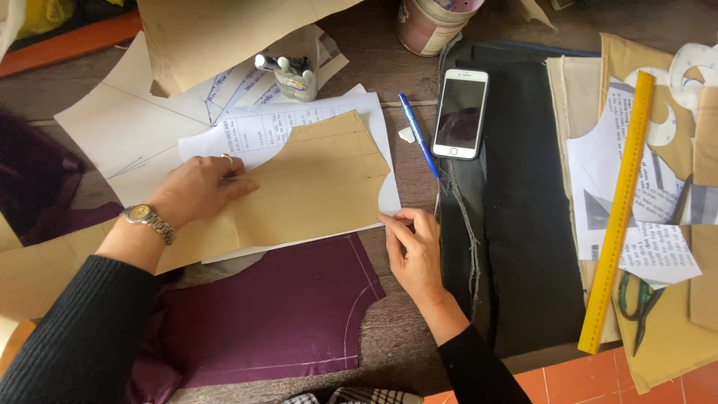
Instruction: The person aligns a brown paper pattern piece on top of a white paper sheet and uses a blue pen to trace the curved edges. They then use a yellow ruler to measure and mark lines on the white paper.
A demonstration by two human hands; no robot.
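- Left hand (200, 191), wearing a ring and a metal wristwatch, lay flat at centre left of the frame; fingers were extended and close together, pressing down on the tan kraft-paper pattern piece (314, 183) and gripping nothing.
- Tan pattern piece sat at frame centre, curved edge facing right, lying over white printed paper sheets (265, 135).
- Right hand (415, 251) was at lower centre, just right of the pattern's lower right corner; fingertips were bunched narrowly and touched the edge of the white sheet there. Whether they pinched the sheet, I could not tell.
- Plum-purple fabric piece (277, 314) with a chalked curved line lay below the pattern, lower centre-left, partly under the papers.
- Black cloth (523, 224) with frayed threads along its left edge occupied the area right of the right hand.
- White smartphone (460, 114), screen dark, rested on the black cloth's upper part, upper centre-right.
- Blue pen (419, 135) lay diagonally just left of the phone; small white chalk piece (406, 135) sat beside it.
- Long yellow ruler (619, 209) ran diagonally at the right of the frame, over paper pieces.
- Green-handled scissors (647, 288) lay just right of the ruler's lower half.
- Small jar of markers (293, 75) stood at upper centre-left; a round tin (430, 26) stood at top centre.
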